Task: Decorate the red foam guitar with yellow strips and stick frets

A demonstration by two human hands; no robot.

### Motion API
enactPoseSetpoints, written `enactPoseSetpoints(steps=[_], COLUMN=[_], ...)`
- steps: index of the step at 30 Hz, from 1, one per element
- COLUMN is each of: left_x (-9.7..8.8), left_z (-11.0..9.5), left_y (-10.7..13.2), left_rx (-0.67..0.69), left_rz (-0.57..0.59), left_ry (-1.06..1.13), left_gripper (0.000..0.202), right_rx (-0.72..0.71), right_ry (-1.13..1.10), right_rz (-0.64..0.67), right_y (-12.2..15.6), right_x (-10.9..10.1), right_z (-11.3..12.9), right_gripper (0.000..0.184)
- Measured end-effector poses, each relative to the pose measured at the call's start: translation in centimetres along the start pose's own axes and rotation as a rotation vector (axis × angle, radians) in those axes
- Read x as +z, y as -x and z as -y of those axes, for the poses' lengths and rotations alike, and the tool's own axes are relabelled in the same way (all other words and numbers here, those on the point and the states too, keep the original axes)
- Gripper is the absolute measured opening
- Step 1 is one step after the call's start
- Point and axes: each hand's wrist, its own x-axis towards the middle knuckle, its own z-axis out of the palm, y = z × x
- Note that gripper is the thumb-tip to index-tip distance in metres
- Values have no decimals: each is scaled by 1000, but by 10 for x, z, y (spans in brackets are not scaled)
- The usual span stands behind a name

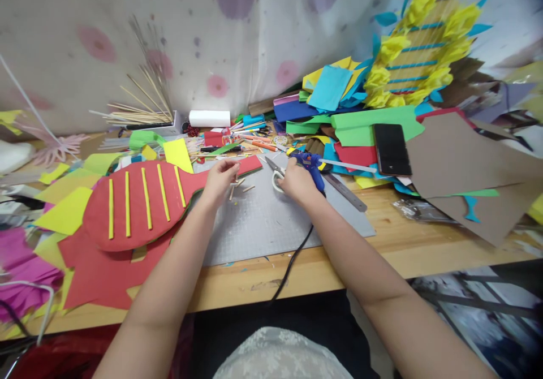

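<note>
My left hand [222, 182] is closed in a pinch above several short wooden stick pieces [248, 188] on the grey cutting mat [263, 220]; what its fingertips hold is too small to make out. My right hand [297, 182] is closed on the white-handled scissors [274, 167], whose blades point away to the left. Just beyond that hand lies a blue hot glue gun [313, 167] with a glue stick in its back. Left of my left hand, a red guitar-shaped cutout [136, 212] bears several yellow strips, and its neck runs behind the hand.
A metal ruler [345, 191] lies at the mat's right. A black phone [391, 150] rests on coloured sheets. A decorated yellow guitar shape [413, 56] stands at the back right. Wooden skewers [155, 99] stick out of a box. A black cord [292, 263] crosses the table's front edge.
</note>
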Motion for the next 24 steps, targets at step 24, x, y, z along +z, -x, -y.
enactPoseSetpoints(steps=[24], left_x=[-35], left_z=[-5], left_y=[-26], left_rx=[281], left_rz=[-334], left_ry=[-246], left_gripper=[19], right_rx=[-772], right_ry=[-508], right_rz=[-84], right_y=[-84], right_x=[22], right_z=[29], right_gripper=[61])
